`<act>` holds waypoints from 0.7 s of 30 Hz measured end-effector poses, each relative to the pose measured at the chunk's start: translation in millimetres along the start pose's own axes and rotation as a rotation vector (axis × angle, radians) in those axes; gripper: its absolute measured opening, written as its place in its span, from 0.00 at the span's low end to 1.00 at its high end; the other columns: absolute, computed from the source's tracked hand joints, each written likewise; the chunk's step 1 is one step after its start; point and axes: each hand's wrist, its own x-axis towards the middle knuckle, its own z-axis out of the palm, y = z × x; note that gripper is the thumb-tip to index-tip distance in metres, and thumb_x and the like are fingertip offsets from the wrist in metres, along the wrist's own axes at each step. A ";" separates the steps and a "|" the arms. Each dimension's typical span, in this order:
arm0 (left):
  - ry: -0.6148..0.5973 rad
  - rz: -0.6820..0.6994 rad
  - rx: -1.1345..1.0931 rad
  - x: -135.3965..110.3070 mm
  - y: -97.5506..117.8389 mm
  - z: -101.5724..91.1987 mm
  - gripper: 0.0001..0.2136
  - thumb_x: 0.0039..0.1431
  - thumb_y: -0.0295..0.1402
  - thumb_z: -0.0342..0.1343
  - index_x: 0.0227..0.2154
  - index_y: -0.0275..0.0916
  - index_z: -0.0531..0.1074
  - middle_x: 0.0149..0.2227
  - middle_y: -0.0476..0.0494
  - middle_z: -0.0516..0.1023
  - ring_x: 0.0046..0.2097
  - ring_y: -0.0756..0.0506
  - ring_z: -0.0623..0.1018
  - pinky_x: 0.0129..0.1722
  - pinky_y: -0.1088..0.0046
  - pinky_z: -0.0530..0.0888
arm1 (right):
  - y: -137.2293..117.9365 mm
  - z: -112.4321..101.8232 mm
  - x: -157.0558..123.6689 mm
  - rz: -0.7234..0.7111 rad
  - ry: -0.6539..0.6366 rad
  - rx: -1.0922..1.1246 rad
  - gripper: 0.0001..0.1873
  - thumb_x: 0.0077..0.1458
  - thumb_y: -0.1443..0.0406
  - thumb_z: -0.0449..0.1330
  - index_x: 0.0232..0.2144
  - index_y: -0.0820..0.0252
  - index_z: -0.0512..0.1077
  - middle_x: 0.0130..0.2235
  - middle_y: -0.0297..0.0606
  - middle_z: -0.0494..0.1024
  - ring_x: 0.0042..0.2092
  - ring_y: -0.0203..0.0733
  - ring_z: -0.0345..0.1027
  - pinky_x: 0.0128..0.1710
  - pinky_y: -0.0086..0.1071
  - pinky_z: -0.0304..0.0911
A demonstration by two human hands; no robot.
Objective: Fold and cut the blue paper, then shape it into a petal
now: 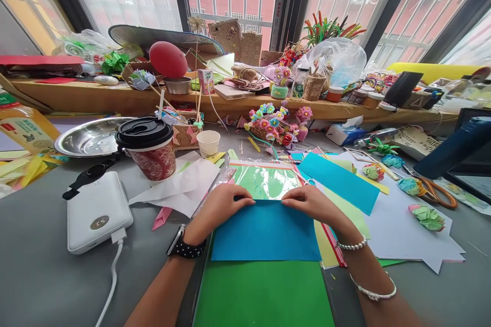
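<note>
A blue sheet of paper [264, 235] lies across a larger green sheet [264, 291] in front of me. My left hand [228, 204] pinches the blue sheet's far edge, left of its middle. On the right, my right hand [309, 204] pinches the same edge, with a short gap between the two hands. Whether the edge is folded over is hard to see. Just beyond the fingertips is a clear plastic sleeve [264, 181] with light green paper in it. Another blue paper strip [337, 181] rests to the right of my right hand.
At left stand a white power bank [98, 214] with a cable, a lidded coffee cup [151, 156] and a steel dish [88, 138]. A small paper cup [208, 144] is behind. White paper [402, 235], orange-handled scissors [437, 193] and crumpled paper flowers [426, 217] lie at right.
</note>
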 end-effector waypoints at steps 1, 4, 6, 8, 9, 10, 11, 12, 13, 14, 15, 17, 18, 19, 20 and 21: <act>0.007 -0.008 -0.014 -0.1 -2.8 -3.0 0.10 0.50 0.38 0.52 0.26 0.40 0.76 0.30 0.49 0.79 0.34 0.46 0.75 0.34 0.76 0.66 | 2.4 -3.9 -0.8 0.023 0.017 0.003 0.11 0.48 0.62 0.55 0.27 0.62 0.75 0.31 0.40 0.78 0.33 0.43 0.69 0.33 0.31 0.62; 0.024 -0.035 -0.052 -1.1 -10.3 -10.6 0.10 0.49 0.39 0.53 0.26 0.39 0.76 0.30 0.48 0.79 0.34 0.45 0.75 0.34 0.75 0.67 | 9.8 -12.9 -3.2 0.079 0.070 -0.010 0.12 0.47 0.61 0.56 0.28 0.62 0.76 0.33 0.41 0.78 0.35 0.44 0.70 0.34 0.32 0.63; 0.035 -0.056 -0.067 -1.9 -14.1 -14.3 0.10 0.48 0.39 0.53 0.26 0.39 0.76 0.30 0.48 0.79 0.34 0.45 0.75 0.34 0.75 0.67 | 14.1 -16.7 -4.3 0.101 0.100 -0.025 0.13 0.48 0.60 0.55 0.29 0.62 0.76 0.31 0.41 0.78 0.33 0.44 0.70 0.33 0.32 0.63; 0.039 -0.072 -0.080 -2.5 -16.6 -16.8 0.11 0.48 0.39 0.53 0.26 0.39 0.76 0.30 0.49 0.79 0.35 0.45 0.75 0.34 0.75 0.67 | 17.1 -19.4 -5.1 0.111 0.121 -0.029 0.14 0.48 0.60 0.55 0.28 0.63 0.75 0.28 0.40 0.78 0.30 0.43 0.70 0.31 0.32 0.64; 0.036 -0.076 -0.088 -2.7 -17.4 -17.4 0.11 0.48 0.40 0.53 0.26 0.39 0.76 0.30 0.49 0.79 0.35 0.44 0.75 0.34 0.75 0.67 | 18.1 -20.5 -5.3 0.115 0.129 -0.024 0.14 0.48 0.60 0.54 0.28 0.63 0.75 0.27 0.40 0.77 0.30 0.42 0.70 0.31 0.32 0.64; 0.030 -0.077 -0.097 -2.8 -18.0 -17.6 0.11 0.48 0.40 0.53 0.26 0.39 0.76 0.30 0.49 0.79 0.35 0.44 0.75 0.34 0.75 0.67 | 18.9 -21.4 -5.5 0.121 0.136 -0.017 0.14 0.48 0.60 0.54 0.28 0.63 0.75 0.27 0.40 0.78 0.30 0.43 0.71 0.31 0.32 0.64; 0.026 -0.076 -0.106 -2.8 -18.4 -17.3 0.11 0.48 0.40 0.53 0.26 0.39 0.76 0.30 0.49 0.79 0.35 0.44 0.75 0.34 0.75 0.67 | 19.5 -22.2 -5.5 0.129 0.146 -0.011 0.14 0.48 0.60 0.55 0.28 0.63 0.75 0.27 0.40 0.78 0.30 0.43 0.71 0.32 0.32 0.64; 0.022 -0.073 -0.113 -2.7 -18.6 -16.8 0.12 0.48 0.40 0.53 0.26 0.39 0.76 0.30 0.49 0.79 0.34 0.44 0.75 0.33 0.75 0.67 | 19.9 -22.9 -5.5 0.140 0.158 -0.009 0.13 0.47 0.60 0.55 0.28 0.62 0.75 0.28 0.40 0.78 0.31 0.44 0.71 0.33 0.33 0.64; 0.020 -0.068 -0.119 -2.5 -18.6 -16.0 0.12 0.47 0.41 0.53 0.25 0.39 0.76 0.29 0.49 0.79 0.34 0.44 0.75 0.33 0.75 0.67 | 20.2 -23.5 -5.4 0.151 0.175 -0.013 0.13 0.47 0.60 0.55 0.28 0.62 0.75 0.28 0.40 0.78 0.31 0.44 0.72 0.33 0.33 0.65; 0.019 -0.064 -0.121 -2.3 -18.3 -15.2 0.12 0.47 0.41 0.53 0.25 0.39 0.76 0.29 0.49 0.79 0.33 0.44 0.75 0.32 0.75 0.67 | 20.3 -24.0 -5.2 0.164 0.204 -0.024 0.12 0.47 0.60 0.55 0.27 0.61 0.75 0.28 0.40 0.78 0.32 0.45 0.72 0.34 0.34 0.64; 0.022 -0.063 -0.120 -2.0 -17.8 -14.3 0.12 0.47 0.41 0.53 0.25 0.39 0.76 0.28 0.49 0.79 0.33 0.44 0.75 0.32 0.75 0.67 | 20.1 -24.3 -4.9 0.179 0.254 -0.048 0.12 0.47 0.60 0.55 0.27 0.61 0.75 0.28 0.39 0.78 0.32 0.45 0.72 0.34 0.34 0.64; 0.032 -0.071 -0.108 -1.5 -15.9 -13.0 0.11 0.47 0.40 0.53 0.24 0.40 0.76 0.28 0.49 0.79 0.33 0.45 0.75 0.32 0.75 0.67 | 18.8 -23.7 -4.0 0.211 0.399 -0.108 0.12 0.48 0.60 0.54 0.27 0.60 0.75 0.28 0.40 0.78 0.32 0.46 0.72 0.34 0.35 0.64; 0.035 -0.079 -0.102 -1.3 -14.5 -12.4 0.10 0.47 0.40 0.53 0.24 0.40 0.76 0.28 0.49 0.79 0.33 0.45 0.75 0.33 0.75 0.67 | 17.3 -22.3 -3.4 0.209 0.469 -0.126 0.12 0.49 0.60 0.54 0.27 0.60 0.74 0.29 0.40 0.78 0.32 0.46 0.71 0.33 0.35 0.64; 0.032 -0.084 -0.098 -1.0 -12.8 -11.9 0.10 0.47 0.39 0.53 0.24 0.40 0.76 0.28 0.49 0.79 0.33 0.45 0.75 0.33 0.74 0.67 | 15.3 -20.0 -2.5 0.185 0.515 -0.131 0.13 0.50 0.59 0.53 0.28 0.60 0.74 0.31 0.40 0.78 0.33 0.46 0.71 0.33 0.35 0.64; 0.025 -0.082 -0.098 -0.8 -11.2 -11.2 0.10 0.48 0.39 0.52 0.24 0.40 0.76 0.28 0.48 0.79 0.33 0.45 0.75 0.33 0.74 0.66 | 12.7 -16.6 -1.5 0.136 0.525 -0.125 0.13 0.51 0.59 0.52 0.29 0.60 0.73 0.32 0.41 0.78 0.34 0.45 0.71 0.33 0.35 0.64; 0.013 -0.073 -0.101 -0.6 -9.6 -10.3 0.10 0.48 0.39 0.52 0.24 0.39 0.75 0.28 0.48 0.79 0.33 0.45 0.75 0.32 0.74 0.66 | 9.5 -12.2 -0.4 0.067 0.502 -0.109 0.14 0.51 0.59 0.52 0.31 0.60 0.73 0.34 0.41 0.77 0.35 0.44 0.70 0.34 0.34 0.64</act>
